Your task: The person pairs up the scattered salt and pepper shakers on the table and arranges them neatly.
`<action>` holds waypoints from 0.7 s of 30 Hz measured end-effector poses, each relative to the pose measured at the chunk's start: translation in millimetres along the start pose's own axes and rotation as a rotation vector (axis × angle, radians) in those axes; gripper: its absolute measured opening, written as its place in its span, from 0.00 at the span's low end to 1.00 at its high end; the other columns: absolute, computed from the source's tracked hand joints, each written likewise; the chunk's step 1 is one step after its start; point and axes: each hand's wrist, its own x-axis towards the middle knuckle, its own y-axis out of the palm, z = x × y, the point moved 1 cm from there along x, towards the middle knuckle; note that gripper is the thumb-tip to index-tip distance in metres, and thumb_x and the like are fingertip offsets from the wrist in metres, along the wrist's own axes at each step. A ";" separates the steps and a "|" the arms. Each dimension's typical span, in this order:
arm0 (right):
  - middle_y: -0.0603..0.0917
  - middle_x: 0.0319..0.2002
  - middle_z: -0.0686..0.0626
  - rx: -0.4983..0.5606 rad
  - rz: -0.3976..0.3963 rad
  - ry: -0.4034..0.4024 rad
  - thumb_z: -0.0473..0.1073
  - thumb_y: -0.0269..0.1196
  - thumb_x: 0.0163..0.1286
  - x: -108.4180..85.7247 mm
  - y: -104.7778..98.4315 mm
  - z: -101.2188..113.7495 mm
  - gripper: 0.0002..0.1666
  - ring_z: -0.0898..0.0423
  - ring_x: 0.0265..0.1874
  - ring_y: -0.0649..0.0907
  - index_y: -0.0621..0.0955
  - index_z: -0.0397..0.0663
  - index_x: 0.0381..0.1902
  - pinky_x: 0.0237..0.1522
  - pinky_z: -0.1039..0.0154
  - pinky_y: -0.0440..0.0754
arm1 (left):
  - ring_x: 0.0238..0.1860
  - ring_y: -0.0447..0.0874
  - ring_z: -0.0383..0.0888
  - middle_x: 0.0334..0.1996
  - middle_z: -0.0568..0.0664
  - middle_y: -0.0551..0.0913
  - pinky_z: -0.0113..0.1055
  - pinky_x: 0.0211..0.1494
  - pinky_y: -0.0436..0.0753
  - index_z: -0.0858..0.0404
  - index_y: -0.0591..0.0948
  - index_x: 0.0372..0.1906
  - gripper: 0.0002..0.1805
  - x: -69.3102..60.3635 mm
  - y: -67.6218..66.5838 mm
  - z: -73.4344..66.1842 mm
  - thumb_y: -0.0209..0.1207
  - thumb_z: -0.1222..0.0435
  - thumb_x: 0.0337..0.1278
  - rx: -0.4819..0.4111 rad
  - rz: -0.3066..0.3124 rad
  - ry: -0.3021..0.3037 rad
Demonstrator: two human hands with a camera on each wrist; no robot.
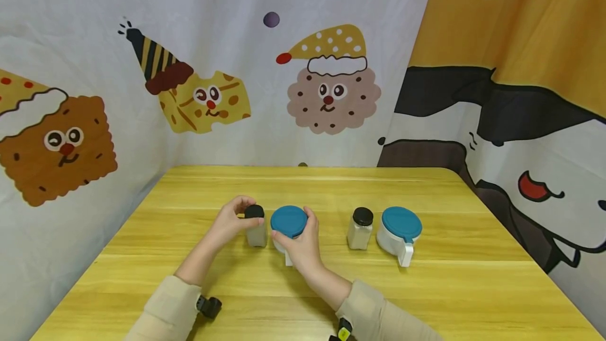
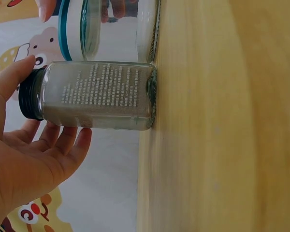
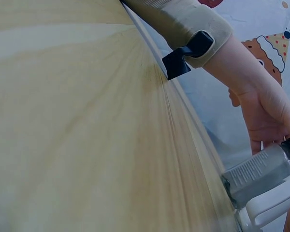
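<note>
Toward the left of the table, my left hand (image 1: pixel 230 222) holds a square glass spice jar (image 1: pixel 256 236) near its black cap, thumb on one side and fingers on the other. Pale greyish powder fills the jar (image 2: pixel 96 96), and printed text covers one face in the left wrist view. Just right of it, my right hand (image 1: pixel 306 247) grips a white-handled seasoning pot (image 1: pixel 289 220) around its round blue lid, thumb at the near left and fingers at the right. The right wrist view shows the pot's white handle (image 3: pixel 270 202); most of the right hand is out of that frame.
Farther right stand a second black-capped spice jar (image 1: pixel 360 233) and a second blue-lidded pot (image 1: pixel 400 228), its handle facing the near side. A cartoon-printed curtain (image 1: pixel 265 146) hangs behind the wooden table (image 1: pixel 450 288).
</note>
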 end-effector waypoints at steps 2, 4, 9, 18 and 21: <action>0.58 0.67 0.39 0.000 0.002 -0.001 0.50 0.75 0.53 0.3 0.1 -0.6 0.58 0.38 0.62 0.65 0.53 0.47 0.72 0.57 0.38 0.65 | 0.48 0.73 0.51 0.45 0.55 0.78 0.43 0.48 0.74 0.64 0.74 0.52 0.26 0.1 -0.2 0.3 0.71 0.62 0.48 0.003 -0.001 -0.002; 0.58 0.67 0.39 0.000 0.002 -0.002 0.51 0.75 0.53 0.8 0.0 -1.1 0.58 0.38 0.62 0.66 0.53 0.47 0.72 0.57 0.38 0.65 | 0.48 0.73 0.51 0.44 0.55 0.78 0.43 0.48 0.73 0.64 0.74 0.51 0.26 -0.1 -0.1 -0.3 0.71 0.62 0.48 0.005 -0.003 -0.007; 0.58 0.67 0.39 0.001 0.004 -0.003 0.51 0.75 0.53 1.2 -0.6 -0.9 0.58 0.38 0.62 0.66 0.54 0.47 0.72 0.57 0.38 0.65 | 0.49 0.73 0.52 0.45 0.56 0.78 0.42 0.48 0.73 0.66 0.74 0.53 0.27 -1.8 -0.2 -2.7 0.71 0.63 0.49 0.004 0.005 -0.007; 0.59 0.65 0.39 0.011 -0.005 -0.003 0.50 0.75 0.53 1.4 -2.3 3.8 0.57 0.38 0.61 0.67 0.54 0.47 0.71 0.57 0.38 0.66 | 0.50 0.72 0.52 0.50 0.57 0.76 0.42 0.49 0.74 0.67 0.72 0.59 0.31 -1.2 -0.8 -1.6 0.70 0.62 0.51 0.010 0.042 0.008; 0.59 0.65 0.38 0.010 -0.010 -0.010 0.49 0.74 0.54 2.0 -3.6 5.2 0.56 0.38 0.61 0.66 0.55 0.46 0.71 0.57 0.39 0.66 | 0.50 0.72 0.52 0.50 0.57 0.76 0.42 0.49 0.75 0.66 0.72 0.59 0.31 -1.7 -0.3 -1.9 0.70 0.61 0.51 0.005 0.048 0.005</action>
